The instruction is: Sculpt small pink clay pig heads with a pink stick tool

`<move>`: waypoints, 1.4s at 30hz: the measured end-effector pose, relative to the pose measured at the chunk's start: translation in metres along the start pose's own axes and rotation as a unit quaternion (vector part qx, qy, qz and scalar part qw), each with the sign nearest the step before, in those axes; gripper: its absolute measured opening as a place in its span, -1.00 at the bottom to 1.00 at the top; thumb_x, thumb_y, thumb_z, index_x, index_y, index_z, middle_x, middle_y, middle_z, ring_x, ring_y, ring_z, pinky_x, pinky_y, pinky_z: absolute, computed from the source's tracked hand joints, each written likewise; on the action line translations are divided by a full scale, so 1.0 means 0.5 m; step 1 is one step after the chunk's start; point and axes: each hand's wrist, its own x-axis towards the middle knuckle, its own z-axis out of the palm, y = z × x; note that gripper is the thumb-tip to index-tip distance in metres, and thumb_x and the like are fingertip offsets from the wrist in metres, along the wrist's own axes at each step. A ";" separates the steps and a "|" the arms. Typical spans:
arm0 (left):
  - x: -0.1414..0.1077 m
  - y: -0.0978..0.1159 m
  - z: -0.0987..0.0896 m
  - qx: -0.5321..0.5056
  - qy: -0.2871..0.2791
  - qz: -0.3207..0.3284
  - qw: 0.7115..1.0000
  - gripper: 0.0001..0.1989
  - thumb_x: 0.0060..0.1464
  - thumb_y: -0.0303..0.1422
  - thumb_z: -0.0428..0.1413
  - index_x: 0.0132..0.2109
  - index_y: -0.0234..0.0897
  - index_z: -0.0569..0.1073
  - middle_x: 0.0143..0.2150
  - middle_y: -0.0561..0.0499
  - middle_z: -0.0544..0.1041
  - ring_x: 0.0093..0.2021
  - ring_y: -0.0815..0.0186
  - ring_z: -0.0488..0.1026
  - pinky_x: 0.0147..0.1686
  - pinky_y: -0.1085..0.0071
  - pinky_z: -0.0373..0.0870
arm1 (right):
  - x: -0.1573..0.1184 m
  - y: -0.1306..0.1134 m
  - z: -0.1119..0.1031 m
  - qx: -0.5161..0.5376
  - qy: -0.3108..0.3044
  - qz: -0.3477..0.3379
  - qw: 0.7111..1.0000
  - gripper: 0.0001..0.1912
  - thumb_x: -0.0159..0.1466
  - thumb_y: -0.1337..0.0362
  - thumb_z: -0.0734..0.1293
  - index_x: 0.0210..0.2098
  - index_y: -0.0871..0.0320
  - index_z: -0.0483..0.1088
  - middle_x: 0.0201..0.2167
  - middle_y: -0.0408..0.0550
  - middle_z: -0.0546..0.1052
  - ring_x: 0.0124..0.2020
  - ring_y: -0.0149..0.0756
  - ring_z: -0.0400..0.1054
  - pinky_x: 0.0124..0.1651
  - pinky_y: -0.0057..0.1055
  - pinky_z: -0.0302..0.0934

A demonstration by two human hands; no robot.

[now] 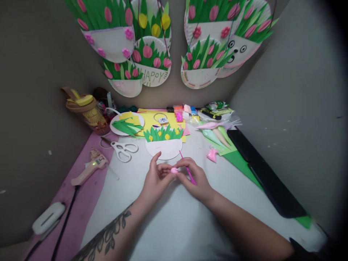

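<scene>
Between the fingertips of both hands is a small pink lump of modelling clay. My left hand pinches it from the left, its index finger raised. My right hand is closed at the clay's right side, and a thin magenta modelling tool is held along its fingers, tip pointing up and away. Just beyond the hands lies a white paper-plate craft with green paper grass and yellow flowers. A packet of pink clay rests to the right of my right hand.
White scissors and a pink glue gun with a green light lie at left. A tumbler stands behind them. Piping bags and a long black object lie at right. Decorated plates hang on the wall.
</scene>
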 end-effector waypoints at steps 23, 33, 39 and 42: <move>-0.010 0.000 -0.010 0.201 0.032 0.122 0.971 -0.32 0.11 -0.31 0.17 0.27 -0.17 0.01 -0.10 -0.02 0.59 -0.04 0.30 0.48 0.04 0.25 0.28 | 0.001 0.008 -0.001 0.114 0.000 0.154 0.981 -0.82 0.19 0.21 0.38 -0.22 0.07 0.35 -0.24 -0.13 0.45 -0.15 -0.27 0.35 -0.06 -0.35 0.22; -0.007 -0.007 -0.010 0.226 0.030 0.157 0.961 -0.32 0.11 -0.36 0.17 0.27 -0.14 -0.01 -0.13 0.02 0.60 -0.05 0.32 0.49 0.06 0.27 0.28 | -0.001 0.018 0.000 0.130 -0.003 0.157 0.979 -0.81 0.20 0.21 0.36 -0.20 0.06 0.35 -0.21 -0.13 0.46 -0.12 -0.28 0.34 -0.04 -0.35 0.21; -0.006 -0.015 -0.013 0.254 0.012 0.208 0.945 -0.30 0.13 -0.39 0.16 0.29 -0.08 -0.03 -0.07 0.00 0.59 0.00 0.32 0.48 0.08 0.25 0.29 | 0.000 0.020 0.001 0.163 -0.013 0.187 0.969 -0.79 0.19 0.20 0.37 -0.19 0.07 0.35 -0.26 -0.14 0.46 -0.19 -0.29 0.37 -0.10 -0.35 0.23; -0.005 -0.015 -0.016 0.269 0.012 0.225 0.937 -0.29 0.13 -0.41 0.15 0.30 -0.07 -0.05 -0.07 0.01 0.59 0.00 0.32 0.48 0.09 0.24 0.30 | 0.001 0.021 0.001 0.182 -0.015 0.194 0.964 -0.77 0.19 0.19 0.37 -0.18 0.07 0.35 -0.27 -0.14 0.46 -0.20 -0.30 0.37 -0.11 -0.35 0.23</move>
